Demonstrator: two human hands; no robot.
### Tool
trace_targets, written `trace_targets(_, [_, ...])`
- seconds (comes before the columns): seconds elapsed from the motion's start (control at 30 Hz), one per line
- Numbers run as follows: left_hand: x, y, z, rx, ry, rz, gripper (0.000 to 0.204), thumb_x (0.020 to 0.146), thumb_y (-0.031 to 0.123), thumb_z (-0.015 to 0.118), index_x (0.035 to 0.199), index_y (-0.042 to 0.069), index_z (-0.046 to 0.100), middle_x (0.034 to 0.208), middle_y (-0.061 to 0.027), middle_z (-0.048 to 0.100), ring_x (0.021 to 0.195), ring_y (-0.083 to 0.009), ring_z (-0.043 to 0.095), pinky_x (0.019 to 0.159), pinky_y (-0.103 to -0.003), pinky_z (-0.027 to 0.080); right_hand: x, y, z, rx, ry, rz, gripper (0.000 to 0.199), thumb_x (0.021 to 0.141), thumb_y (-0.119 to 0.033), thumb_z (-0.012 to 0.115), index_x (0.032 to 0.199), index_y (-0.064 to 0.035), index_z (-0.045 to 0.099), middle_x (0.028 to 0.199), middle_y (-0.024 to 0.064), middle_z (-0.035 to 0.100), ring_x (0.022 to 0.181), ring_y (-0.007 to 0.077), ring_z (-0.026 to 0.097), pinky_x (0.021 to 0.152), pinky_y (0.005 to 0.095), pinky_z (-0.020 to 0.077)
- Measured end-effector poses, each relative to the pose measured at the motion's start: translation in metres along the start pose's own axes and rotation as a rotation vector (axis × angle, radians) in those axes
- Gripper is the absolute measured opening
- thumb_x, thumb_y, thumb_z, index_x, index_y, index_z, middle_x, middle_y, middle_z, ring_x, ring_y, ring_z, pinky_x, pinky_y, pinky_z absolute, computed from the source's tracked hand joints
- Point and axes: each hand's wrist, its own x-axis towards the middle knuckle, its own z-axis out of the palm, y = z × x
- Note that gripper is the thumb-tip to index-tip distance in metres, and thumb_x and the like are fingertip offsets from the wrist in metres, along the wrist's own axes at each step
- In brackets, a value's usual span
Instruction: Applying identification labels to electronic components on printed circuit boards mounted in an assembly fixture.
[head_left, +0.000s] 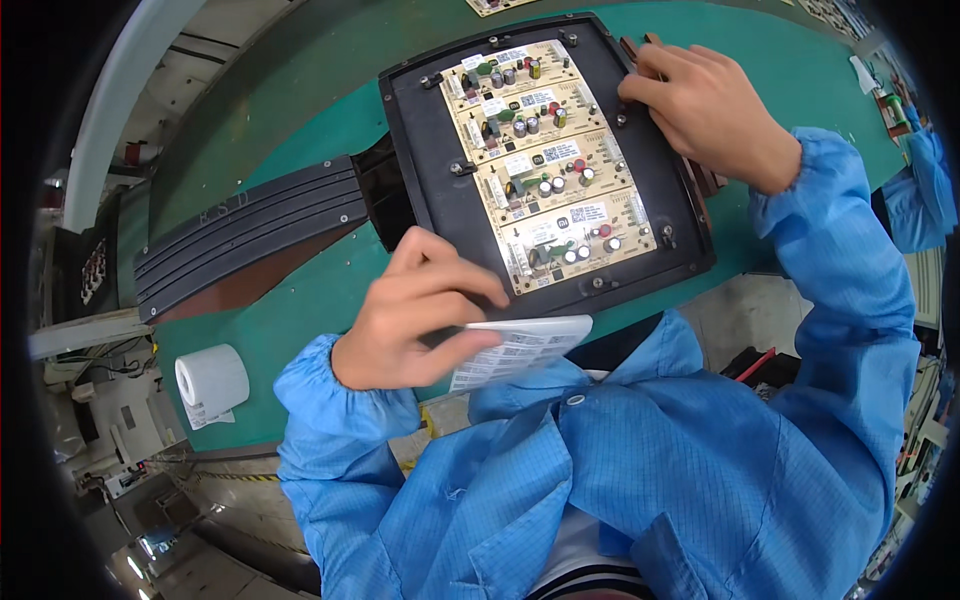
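My left hand [415, 320] is closed on a white sheet of labels [525, 345], which hangs from it in front of my jacket, printed side showing. Its index finger reaches over the near left corner of a black tray [455, 215]. Several tan circuit boards [565, 235] lie in a row in this tray, with capacitors, green parts and white labels on them. At the tray's far right edge is my right hand [710, 110], its fingers curled and pressed together. What they pinch, if anything, is too small to make out.
A roll of white labels [215, 378] stands on the green mat [300, 345] at left. A dark ribbed rail [255, 230] runs up to the tray's left side. Brown strips [705, 180] lie along the tray's right side. Another blue sleeve [918, 190] shows at far right.
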Motion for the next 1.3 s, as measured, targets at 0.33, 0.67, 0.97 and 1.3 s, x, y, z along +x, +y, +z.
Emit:
trace_targets(0.33, [-0.020, -0.045, -0.002, -0.915, 0.551, -0.542, 0.026, 0.094, 0.014, 0.054, 0.071, 0.003, 0.052, 0.071, -0.0029, 0.052, 0.061, -0.0059, 0.047, 0.055, -0.022, 0.035, 0.057, 0.014, -0.007, -0.006, -0.136, 0.116, 0.038, 0.082, -0.009, 0.056, 0.119, -0.0126, 0.062, 0.108, 0.0178, 0.052, 0.106, 0.0364, 0.050, 0.090, 0.0425, 0.0433])
trace_targets(0.67, [-0.019, -0.047, -0.001, -0.981, 0.521, -0.485, 0.027, 0.095, 0.016, 0.053, 0.071, 0.003, 0.052, 0.073, -0.0029, 0.053, 0.062, -0.0067, 0.048, 0.056, -0.022, 0.036, 0.096, -0.031, 0.008, 0.551, -0.202, 0.025, 0.051, 0.096, -0.037, 0.050, 0.132, -0.0007, 0.051, 0.133, 0.0355, 0.038, 0.125, 0.0466, 0.037, 0.107, 0.0488, 0.0305])
trace_targets(0.97, [-0.019, -0.046, -0.001, -0.989, 0.550, -0.485, 0.025, 0.094, 0.016, 0.054, 0.073, 0.003, 0.055, 0.073, -0.0022, 0.053, 0.063, -0.0062, 0.046, 0.056, -0.022, 0.035, 0.077, -0.054, 0.016, 0.351, 0.116, -0.018, 0.028, 0.087, -0.015, 0.059, 0.112, -0.0053, 0.065, 0.131, 0.0199, 0.048, 0.124, 0.0356, 0.045, 0.102, 0.0460, 0.0389])
trace_targets(1.3, [-0.017, -0.044, -0.001, -0.995, 0.543, -0.504, 0.028, 0.095, 0.017, 0.054, 0.070, 0.004, 0.052, 0.072, -0.0011, 0.052, 0.062, -0.0053, 0.047, 0.055, -0.021, 0.035, 0.051, -0.077, -0.013, 0.471, -0.032, -0.157, 0.033, 0.083, -0.022, 0.066, 0.110, -0.0033, 0.064, 0.126, 0.0189, 0.048, 0.118, 0.0373, 0.046, 0.099, 0.0450, 0.0393])
